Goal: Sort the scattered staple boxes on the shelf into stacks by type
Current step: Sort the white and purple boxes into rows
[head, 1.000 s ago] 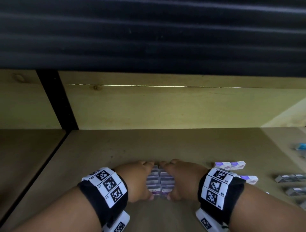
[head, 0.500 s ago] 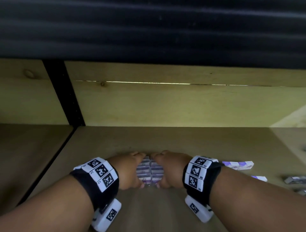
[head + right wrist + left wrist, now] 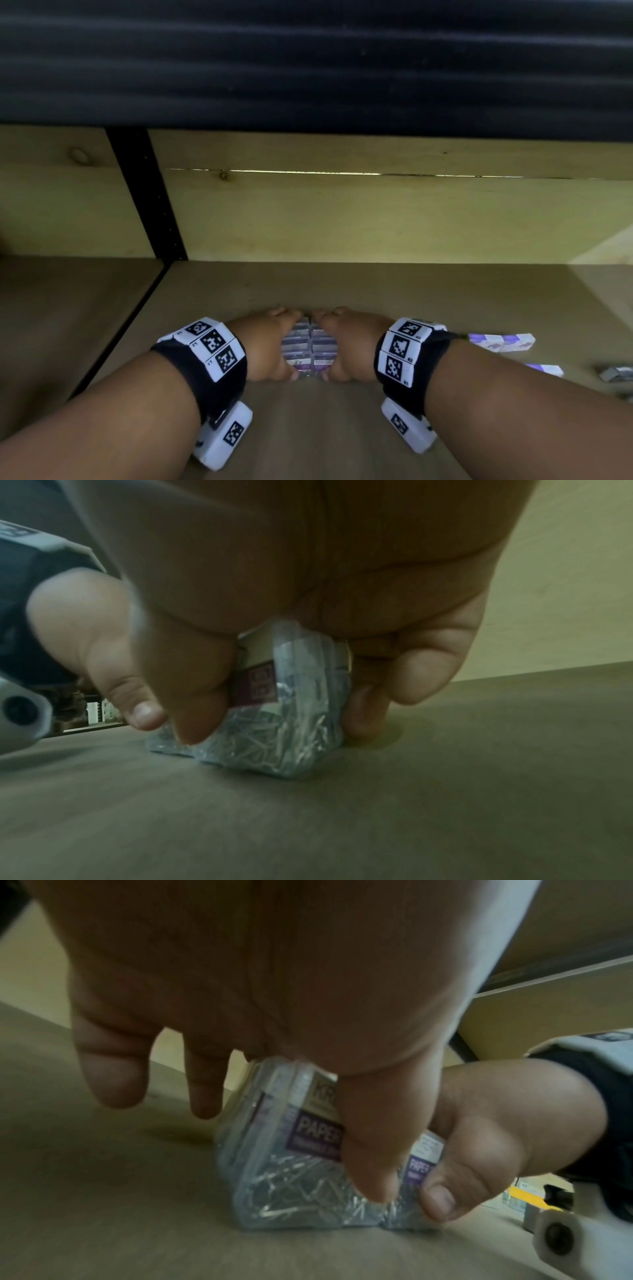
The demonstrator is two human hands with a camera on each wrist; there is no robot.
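Note:
Two rows of clear staple boxes (image 3: 308,349) with purple labels stand side by side on the wooden shelf (image 3: 394,294). My left hand (image 3: 274,342) grips the left row, thumb at the near end and fingers curled over the far end. In the same way my right hand (image 3: 346,342) grips the right row. The left wrist view shows the clear boxes (image 3: 291,1191) full of metal pieces, with my left thumb (image 3: 373,1164) on the front face. In the right wrist view the boxes (image 3: 274,729) rest on the shelf, pinched between thumb (image 3: 192,710) and fingers (image 3: 363,715).
White-and-purple boxes (image 3: 500,342) and one more (image 3: 546,370) lie on the shelf to the right of my right wrist. A grey box (image 3: 613,373) sits at the right edge. A black upright post (image 3: 147,195) and a seam divide the shelf at the left.
Both hands have slid the clear boxes leftwards along the shelf, away from the white-and-purple boxes. The grip on them looks the same.

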